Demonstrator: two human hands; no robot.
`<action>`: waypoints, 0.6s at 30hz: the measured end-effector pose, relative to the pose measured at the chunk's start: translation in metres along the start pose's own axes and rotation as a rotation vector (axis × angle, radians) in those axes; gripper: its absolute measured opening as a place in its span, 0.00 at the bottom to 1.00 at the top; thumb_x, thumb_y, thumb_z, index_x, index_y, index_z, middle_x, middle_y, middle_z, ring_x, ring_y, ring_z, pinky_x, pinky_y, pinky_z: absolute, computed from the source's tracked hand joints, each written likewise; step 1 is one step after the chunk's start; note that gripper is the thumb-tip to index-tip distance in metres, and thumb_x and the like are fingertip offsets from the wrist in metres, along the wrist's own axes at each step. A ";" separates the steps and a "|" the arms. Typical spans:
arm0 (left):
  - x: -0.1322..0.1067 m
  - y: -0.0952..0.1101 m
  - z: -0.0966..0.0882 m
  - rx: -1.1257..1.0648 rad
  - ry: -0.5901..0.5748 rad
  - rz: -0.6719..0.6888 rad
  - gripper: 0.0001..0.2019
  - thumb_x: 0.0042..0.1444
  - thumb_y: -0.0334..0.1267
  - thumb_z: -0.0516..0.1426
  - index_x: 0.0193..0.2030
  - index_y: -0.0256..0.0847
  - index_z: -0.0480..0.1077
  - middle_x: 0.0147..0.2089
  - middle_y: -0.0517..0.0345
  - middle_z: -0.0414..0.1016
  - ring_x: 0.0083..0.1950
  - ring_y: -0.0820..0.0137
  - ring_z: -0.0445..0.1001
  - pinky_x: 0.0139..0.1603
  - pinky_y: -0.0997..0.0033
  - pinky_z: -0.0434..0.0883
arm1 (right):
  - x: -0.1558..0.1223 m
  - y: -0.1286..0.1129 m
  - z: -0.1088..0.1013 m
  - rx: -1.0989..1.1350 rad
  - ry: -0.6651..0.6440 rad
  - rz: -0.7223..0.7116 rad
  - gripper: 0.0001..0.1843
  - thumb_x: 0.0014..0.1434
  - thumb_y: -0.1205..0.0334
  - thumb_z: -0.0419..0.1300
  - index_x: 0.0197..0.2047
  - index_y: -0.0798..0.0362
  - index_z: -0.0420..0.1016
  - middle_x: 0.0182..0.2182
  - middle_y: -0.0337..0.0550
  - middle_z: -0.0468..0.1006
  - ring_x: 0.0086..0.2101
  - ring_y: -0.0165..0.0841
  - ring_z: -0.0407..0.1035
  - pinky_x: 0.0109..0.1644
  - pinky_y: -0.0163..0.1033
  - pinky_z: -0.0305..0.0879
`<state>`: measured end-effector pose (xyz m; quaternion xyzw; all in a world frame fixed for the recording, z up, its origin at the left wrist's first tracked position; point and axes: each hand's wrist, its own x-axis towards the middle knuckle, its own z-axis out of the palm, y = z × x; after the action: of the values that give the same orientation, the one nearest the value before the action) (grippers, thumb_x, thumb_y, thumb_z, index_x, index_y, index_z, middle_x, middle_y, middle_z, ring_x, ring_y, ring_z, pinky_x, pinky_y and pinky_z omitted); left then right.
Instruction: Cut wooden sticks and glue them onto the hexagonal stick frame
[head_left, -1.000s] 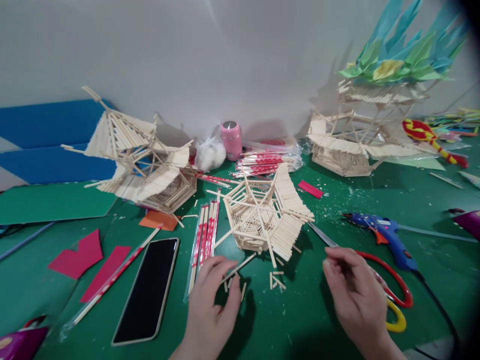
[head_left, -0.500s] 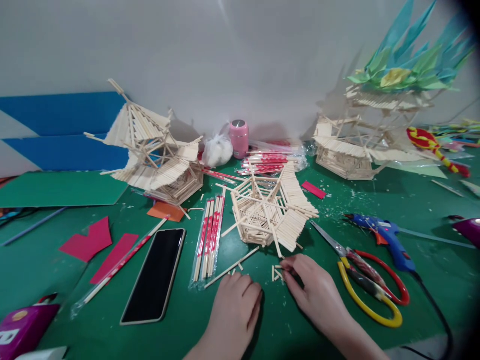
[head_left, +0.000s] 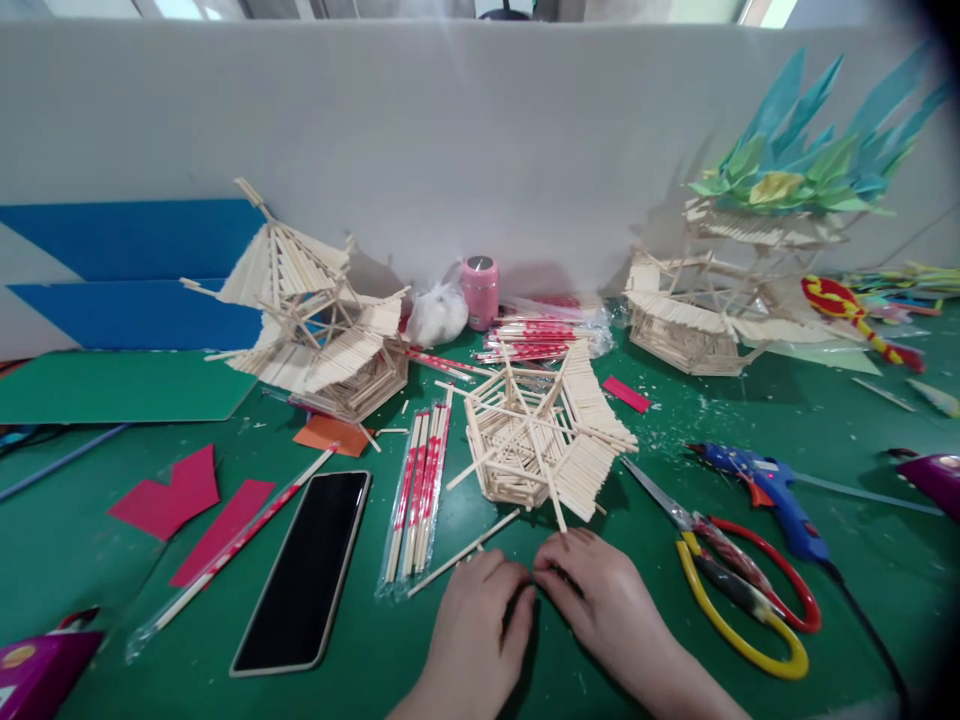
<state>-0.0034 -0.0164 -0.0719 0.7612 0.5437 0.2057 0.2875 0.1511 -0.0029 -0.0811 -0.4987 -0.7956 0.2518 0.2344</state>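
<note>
My left hand (head_left: 472, 630) and my right hand (head_left: 600, 600) lie close together on the green table, fingertips meeting over small cut stick pieces that the fingers hide. Both hands have curled, pinched fingers. Just beyond them stands a half-built hexagonal model of wooden sticks (head_left: 544, 435). A long loose stick (head_left: 463, 552) lies just left of my left hand's fingertips. Scissors with red and yellow handles (head_left: 731, 585) lie to the right of my right hand, untouched.
A black phone (head_left: 304, 570) and wrapped chopstick packs (head_left: 418, 485) lie to the left. A blue glue gun (head_left: 772, 485) rests right of the scissors. Finished stick models (head_left: 311, 325) (head_left: 705, 305), a pink can (head_left: 480, 290) and red paper scraps (head_left: 169, 495) lie farther off.
My right hand has moved left from beside the scissors to the small stick pieces. My left hand has drawn right to meet it. The camera has tilted up slightly.
</note>
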 end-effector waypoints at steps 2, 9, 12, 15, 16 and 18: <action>0.002 0.006 -0.003 -0.166 -0.042 -0.074 0.11 0.54 0.34 0.49 0.32 0.38 0.72 0.28 0.52 0.69 0.31 0.64 0.68 0.31 0.66 0.66 | -0.008 -0.001 -0.002 0.071 0.057 0.005 0.07 0.57 0.68 0.50 0.31 0.51 0.67 0.28 0.37 0.73 0.30 0.28 0.67 0.34 0.31 0.64; 0.008 0.017 0.006 -0.882 -0.262 -0.300 0.10 0.45 0.41 0.58 0.23 0.36 0.75 0.20 0.61 0.64 0.22 0.74 0.60 0.24 0.75 0.56 | -0.024 -0.001 -0.015 0.296 0.286 -0.156 0.07 0.52 0.72 0.55 0.33 0.51 0.67 0.26 0.37 0.74 0.27 0.27 0.70 0.30 0.30 0.68; 0.010 0.020 0.012 -1.137 -0.351 -0.379 0.15 0.42 0.49 0.59 0.21 0.36 0.75 0.17 0.60 0.66 0.19 0.76 0.59 0.22 0.75 0.55 | -0.027 -0.002 -0.024 0.222 0.383 -0.173 0.09 0.52 0.72 0.54 0.37 0.52 0.68 0.30 0.41 0.75 0.29 0.28 0.71 0.30 0.29 0.69; 0.015 0.028 0.013 -1.332 -0.291 -0.477 0.16 0.39 0.49 0.61 0.23 0.36 0.77 0.17 0.59 0.67 0.19 0.77 0.59 0.21 0.76 0.53 | -0.029 -0.005 -0.031 0.155 0.501 -0.218 0.10 0.51 0.70 0.56 0.38 0.54 0.68 0.30 0.44 0.73 0.28 0.28 0.70 0.26 0.28 0.69; 0.016 0.032 0.013 -1.381 -0.238 -0.508 0.15 0.38 0.48 0.62 0.23 0.36 0.77 0.17 0.60 0.66 0.19 0.77 0.58 0.21 0.76 0.52 | -0.030 -0.006 -0.032 0.142 0.536 -0.238 0.09 0.50 0.70 0.57 0.37 0.54 0.68 0.28 0.43 0.72 0.26 0.28 0.69 0.25 0.29 0.68; 0.018 0.038 0.014 -1.447 -0.153 -0.549 0.14 0.36 0.47 0.64 0.23 0.36 0.77 0.18 0.60 0.64 0.20 0.78 0.57 0.21 0.77 0.51 | -0.029 -0.008 -0.032 0.114 0.594 -0.269 0.08 0.48 0.71 0.59 0.34 0.54 0.67 0.23 0.40 0.71 0.24 0.28 0.67 0.24 0.30 0.68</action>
<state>0.0383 -0.0121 -0.0575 0.2343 0.4219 0.3777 0.7902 0.1770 -0.0273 -0.0555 -0.4269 -0.7358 0.1062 0.5149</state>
